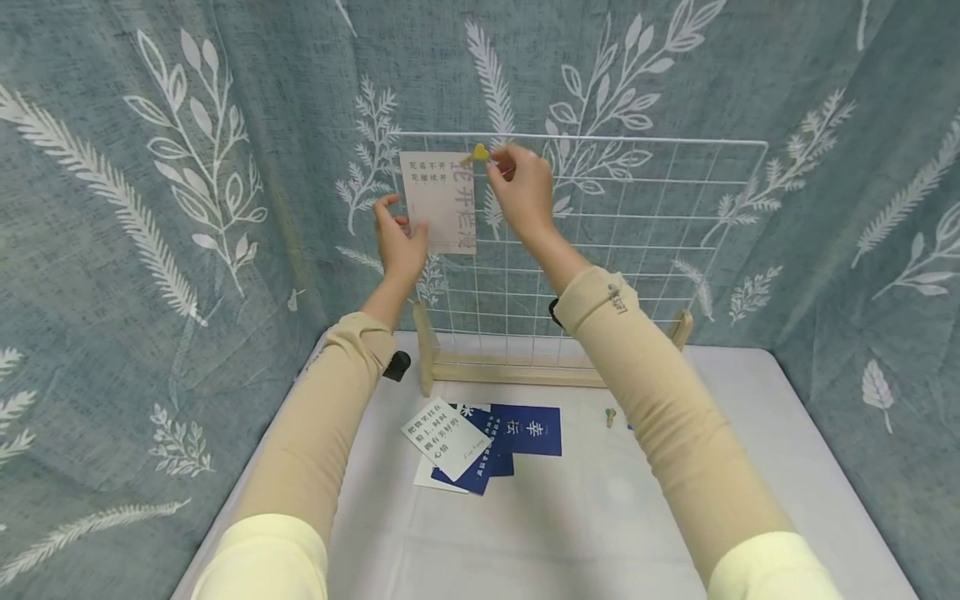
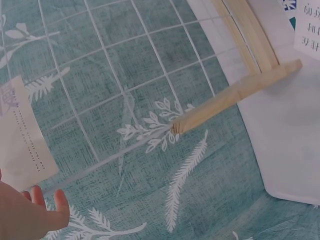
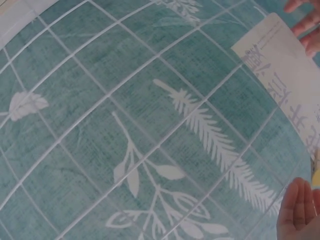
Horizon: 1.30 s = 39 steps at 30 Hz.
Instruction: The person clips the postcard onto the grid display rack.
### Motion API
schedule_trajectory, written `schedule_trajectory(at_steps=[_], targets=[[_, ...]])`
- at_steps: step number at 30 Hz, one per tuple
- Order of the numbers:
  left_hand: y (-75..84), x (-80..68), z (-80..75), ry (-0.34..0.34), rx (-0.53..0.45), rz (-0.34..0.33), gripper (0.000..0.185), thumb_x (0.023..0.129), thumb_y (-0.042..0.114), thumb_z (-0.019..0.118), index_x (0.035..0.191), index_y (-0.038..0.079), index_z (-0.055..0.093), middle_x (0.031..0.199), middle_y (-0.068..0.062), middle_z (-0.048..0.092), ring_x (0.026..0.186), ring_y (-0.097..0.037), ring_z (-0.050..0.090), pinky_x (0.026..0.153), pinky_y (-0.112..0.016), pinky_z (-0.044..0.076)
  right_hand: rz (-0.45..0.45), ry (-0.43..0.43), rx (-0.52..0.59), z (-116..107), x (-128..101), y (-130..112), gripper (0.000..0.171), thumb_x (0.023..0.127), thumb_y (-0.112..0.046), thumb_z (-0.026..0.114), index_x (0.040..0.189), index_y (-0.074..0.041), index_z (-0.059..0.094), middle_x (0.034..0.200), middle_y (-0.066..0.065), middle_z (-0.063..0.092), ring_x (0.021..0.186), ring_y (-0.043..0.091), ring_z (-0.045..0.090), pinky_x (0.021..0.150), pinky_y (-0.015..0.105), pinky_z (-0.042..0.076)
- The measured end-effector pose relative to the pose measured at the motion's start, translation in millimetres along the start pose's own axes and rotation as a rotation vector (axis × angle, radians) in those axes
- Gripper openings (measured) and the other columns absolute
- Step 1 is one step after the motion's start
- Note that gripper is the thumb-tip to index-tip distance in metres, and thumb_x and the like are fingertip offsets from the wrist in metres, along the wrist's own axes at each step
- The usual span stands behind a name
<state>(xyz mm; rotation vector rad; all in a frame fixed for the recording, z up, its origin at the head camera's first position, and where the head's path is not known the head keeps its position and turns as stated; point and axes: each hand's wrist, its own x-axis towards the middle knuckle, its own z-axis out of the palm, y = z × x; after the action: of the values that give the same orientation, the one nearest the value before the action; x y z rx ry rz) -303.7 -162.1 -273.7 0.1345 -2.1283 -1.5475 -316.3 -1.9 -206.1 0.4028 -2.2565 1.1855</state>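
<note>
A pale postcard (image 1: 442,208) with dark printed characters lies upright against the upper left of the white wire grid (image 1: 637,179). My left hand (image 1: 401,246) holds the card by its lower left edge, thumb over the front. In the left wrist view part of the card (image 2: 25,140) shows above the fingers (image 2: 61,200). My right hand (image 1: 522,187) pinches a small wooden clip with a yellow heart (image 1: 480,152) at the card's upper right corner. The right wrist view shows the card (image 3: 285,75) and the right hand's fingers (image 3: 296,205) below it.
The grid stands in a wooden base (image 1: 517,373) at the table's back. Several blue and white cards (image 1: 450,442) lie overlapping in front of it. To their right is another small clip (image 1: 611,417), partly beside the right sleeve. A patterned teal curtain (image 1: 262,100) hangs behind and at both sides.
</note>
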Motion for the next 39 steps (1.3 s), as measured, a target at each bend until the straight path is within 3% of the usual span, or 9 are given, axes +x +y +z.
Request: schedule_trajectory(at_steps=[7,21,39], targets=[[2.8,-2.6,1.5,-0.004,0.044,-0.031,0.047,0.094,0.009,0.054,0.135,0.010,0.032,0.108,-0.007,0.039,0.109,-0.026,0.045,0.095,-0.035,0.042,-0.011,-0.022,-0.022,-6,-7,5,0.021,0.093,-0.013,0.058,0.105,0.002,0.066,0.096,0.016,0.069,0.084,0.024,0.061,0.076,0.029,0.050],[4.6,-6.4,-7.4,-0.016,0.071,-0.019,0.040,0.095,0.012,0.054,0.131,0.007,0.039,0.125,-0.018,0.043,0.117,-0.030,0.046,0.099,-0.038,0.042,-0.022,-0.052,-0.046,-18,-17,12,0.022,0.092,-0.012,0.058,0.107,0.002,0.067,0.099,0.016,0.070,0.088,0.025,0.065,0.081,0.031,0.052],[-0.1,-17.3,-13.6,-0.082,0.087,0.078,0.032,0.093,0.004,0.054,0.123,-0.002,0.048,0.120,-0.022,0.047,0.112,-0.033,0.046,0.102,-0.039,0.039,0.005,-0.083,-0.026,-56,-37,42,0.024,0.090,-0.006,0.060,0.111,0.005,0.064,0.106,0.022,0.067,0.096,0.032,0.062,0.089,0.037,0.050]])
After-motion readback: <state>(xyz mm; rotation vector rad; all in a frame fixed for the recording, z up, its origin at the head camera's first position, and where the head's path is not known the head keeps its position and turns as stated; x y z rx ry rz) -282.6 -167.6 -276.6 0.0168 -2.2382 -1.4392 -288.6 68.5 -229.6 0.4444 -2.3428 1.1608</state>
